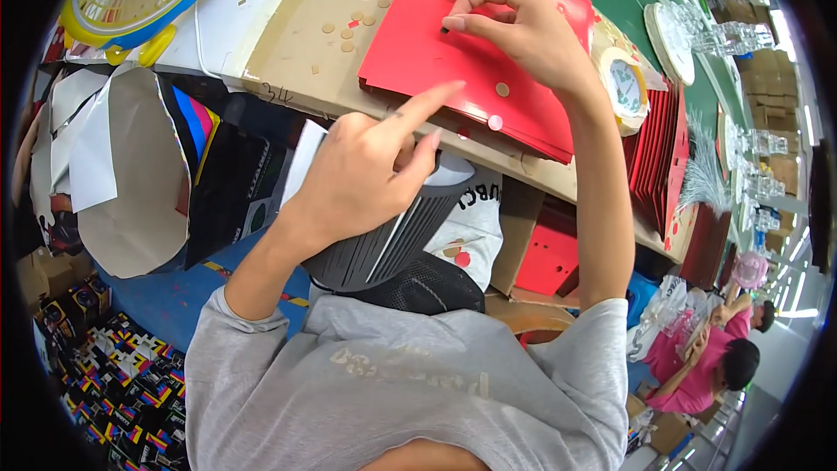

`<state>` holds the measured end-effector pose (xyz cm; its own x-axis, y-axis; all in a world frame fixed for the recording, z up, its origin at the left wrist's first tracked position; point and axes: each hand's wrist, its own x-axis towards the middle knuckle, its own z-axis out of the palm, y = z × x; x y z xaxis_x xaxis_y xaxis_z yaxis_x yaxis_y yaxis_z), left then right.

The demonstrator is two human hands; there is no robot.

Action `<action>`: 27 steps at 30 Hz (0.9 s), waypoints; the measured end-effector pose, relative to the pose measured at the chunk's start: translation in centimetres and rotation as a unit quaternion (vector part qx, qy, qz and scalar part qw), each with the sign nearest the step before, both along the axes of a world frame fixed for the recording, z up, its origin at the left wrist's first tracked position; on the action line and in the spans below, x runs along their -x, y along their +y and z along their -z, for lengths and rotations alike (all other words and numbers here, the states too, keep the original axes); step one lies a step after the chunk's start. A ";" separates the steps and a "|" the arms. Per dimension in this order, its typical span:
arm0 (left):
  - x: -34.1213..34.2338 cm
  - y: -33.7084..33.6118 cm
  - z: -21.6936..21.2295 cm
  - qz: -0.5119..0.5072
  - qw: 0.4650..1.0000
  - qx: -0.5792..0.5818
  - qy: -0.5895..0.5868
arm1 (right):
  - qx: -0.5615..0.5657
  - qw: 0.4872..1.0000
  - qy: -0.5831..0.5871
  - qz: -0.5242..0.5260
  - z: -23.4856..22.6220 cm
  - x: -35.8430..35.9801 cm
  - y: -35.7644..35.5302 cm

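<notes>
Working over the red sheets point(418, 44) on the tabletop point(296, 52), we seemed to be clearing loose discs point(503, 89). Our right hand point(519, 30) had a narrow grip, thumb and finger nearly meeting above the stack; couldn't tell if we held anything. Our left hand point(366, 161) had a wide, empty-looking grip. Next move probably called for a light pinch. Below, an open carton point(516, 235) held red holed pieces point(554, 253).

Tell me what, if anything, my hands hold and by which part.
Nothing shows in your left hand. Your right hand: cannot tell; the dark speck by its thumb, against the red sheet, is too small.
</notes>
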<state>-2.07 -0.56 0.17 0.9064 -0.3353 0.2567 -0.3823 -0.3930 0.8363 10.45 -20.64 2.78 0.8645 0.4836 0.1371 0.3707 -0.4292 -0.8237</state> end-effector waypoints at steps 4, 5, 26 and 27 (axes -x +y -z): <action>-0.8 0.5 1.5 -0.055 0.979 -0.159 -0.119 | 0.077 0.997 0.010 -0.004 0.0 -0.6 0.4; -0.9 0.4 1.2 -0.058 0.977 -0.175 -0.106 | 0.087 0.996 -0.008 0.002 0.1 -0.7 0.4; -0.7 -0.7 0.8 -0.054 0.940 -0.298 -0.161 | 0.183 0.972 -0.105 0.101 -0.2 -7.5 -5.8; -0.7 -0.8 0.6 -0.057 0.938 -0.298 -0.165 | 0.177 0.977 -0.055 0.110 -1.0 -7.3 -5.8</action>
